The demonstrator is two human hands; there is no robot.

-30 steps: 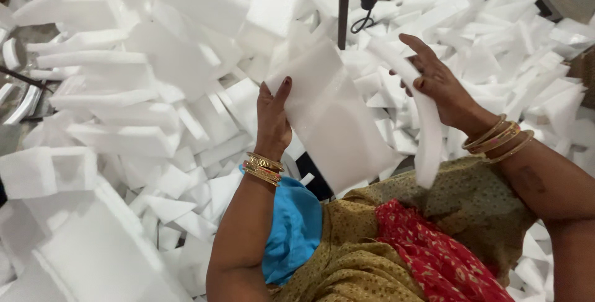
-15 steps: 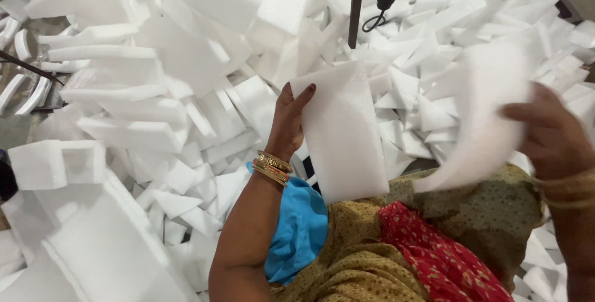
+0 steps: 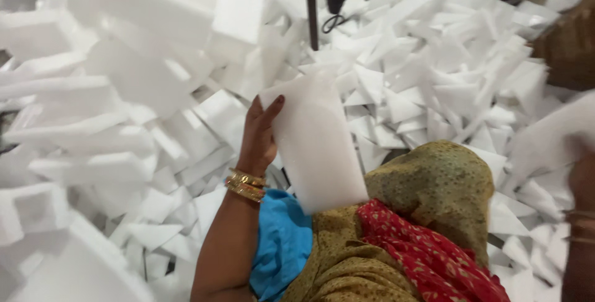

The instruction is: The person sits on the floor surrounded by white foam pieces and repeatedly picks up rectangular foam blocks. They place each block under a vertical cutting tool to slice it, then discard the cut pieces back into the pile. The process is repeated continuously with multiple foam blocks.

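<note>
bright, even | foam whites blown out | motion blur left+right edges

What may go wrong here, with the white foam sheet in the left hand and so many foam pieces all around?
The left hand grips the foam sheet only along one edge, so the thin sheet might bend or snap. The right hand, at the frame's edge, holds another foam piece that looks blurred; it might slip. Loose foam offcuts lie heaped close around the lap, so a dropped piece would likely be lost among them.

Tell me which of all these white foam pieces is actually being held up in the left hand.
The flat rectangular foam sheet, upright in the left hand; the rest lie piled loose.
</note>
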